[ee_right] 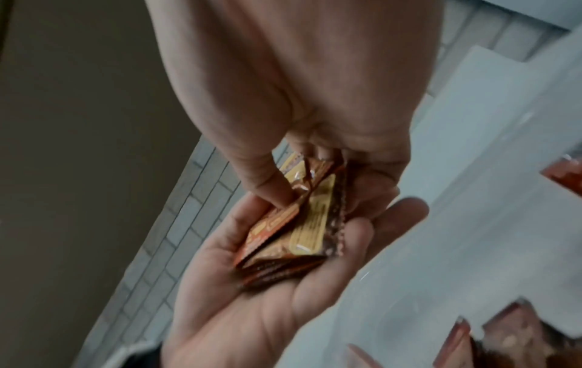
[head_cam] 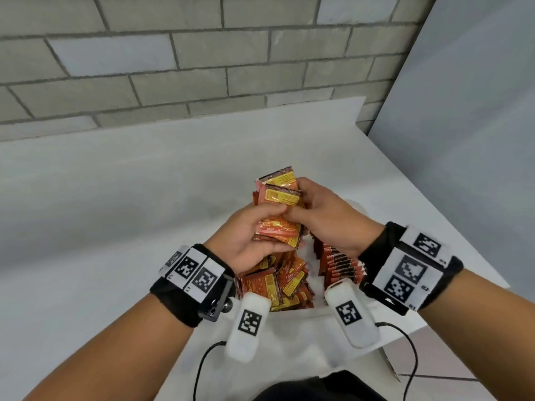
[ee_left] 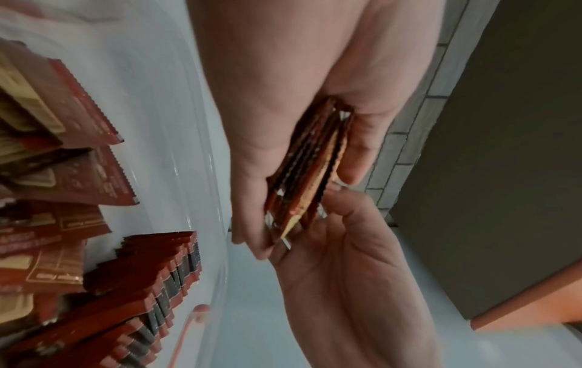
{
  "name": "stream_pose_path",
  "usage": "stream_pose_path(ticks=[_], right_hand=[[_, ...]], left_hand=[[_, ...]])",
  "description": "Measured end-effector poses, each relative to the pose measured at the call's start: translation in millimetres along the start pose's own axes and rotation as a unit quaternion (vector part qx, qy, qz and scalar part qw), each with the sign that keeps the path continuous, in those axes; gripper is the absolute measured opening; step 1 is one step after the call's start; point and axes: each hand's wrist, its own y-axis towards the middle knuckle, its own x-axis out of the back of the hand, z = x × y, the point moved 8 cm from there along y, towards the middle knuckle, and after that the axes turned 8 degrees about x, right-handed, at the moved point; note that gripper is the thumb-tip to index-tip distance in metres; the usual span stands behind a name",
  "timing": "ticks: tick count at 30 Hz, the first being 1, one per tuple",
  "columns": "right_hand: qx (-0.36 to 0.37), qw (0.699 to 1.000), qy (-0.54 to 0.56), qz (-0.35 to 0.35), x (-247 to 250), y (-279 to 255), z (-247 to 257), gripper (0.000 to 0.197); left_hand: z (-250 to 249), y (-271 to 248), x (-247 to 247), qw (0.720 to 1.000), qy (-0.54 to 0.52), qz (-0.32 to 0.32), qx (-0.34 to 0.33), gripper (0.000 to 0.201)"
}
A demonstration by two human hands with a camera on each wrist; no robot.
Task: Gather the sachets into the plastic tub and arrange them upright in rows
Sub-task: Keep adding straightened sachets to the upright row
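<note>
Both hands are up over the clear plastic tub, working one bundle of orange-red sachets. Left hand cradles it with fingers curled underneath, right hand pinches it from the top. Down in the tub there's a loose pile by the left side and an upright row by the right.

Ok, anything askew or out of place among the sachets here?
Yes. The loose sachets on the tub's left lie jumbled and flat, unlike the upright row on the right. The handful held by both hands is fanned unevenly. No damage visible.
</note>
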Motion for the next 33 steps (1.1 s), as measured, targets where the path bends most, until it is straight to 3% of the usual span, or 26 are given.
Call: stream_pose_path(ticks=[3, 5, 9, 11, 15, 19, 25, 33], right_hand=[[0.027, 0.983, -0.179, 0.004, 2, 2, 12, 0.043], [0.012, 0.976, -0.219, -0.003, 5, 5, 12, 0.049], [-0.069, 0.993, -0.054, -0.075, 13, 2, -2, 0.049], [-0.166, 0.981, 0.025, -0.095, 7, -5, -25, 0.052], [-0.313, 0.947, 0.040, -0.063, -17, -16, -69, 0.077], [-0.351, 0.934, 0.020, -0.059, -29, -12, -75, 0.076], [-0.377, 0.926, -0.014, -0.025, -52, -8, -78, 0.074], [-0.386, 0.922, -0.019, -0.011, -58, -3, -78, 0.075]], left_hand=[[-3, -1, 6, 1.000, -0.022, -0.007, 0.000, 0.040], [-6, -3, 12, 1.000, -0.015, -0.010, -0.003, 0.039], [-20, -15, 38, 0.999, -0.003, -0.032, -0.041, 0.038], [-28, -26, 64, 0.996, -0.007, -0.070, -0.059, 0.040], [-38, -45, 115, 0.985, 0.001, -0.150, -0.087, 0.032], [-46, -51, 126, 0.976, 0.021, -0.190, -0.105, 0.031], [-19, -38, 108, 0.987, 0.039, -0.150, -0.034, 0.041], [-14, -37, 108, 0.990, 0.019, -0.136, -0.020, 0.030]])
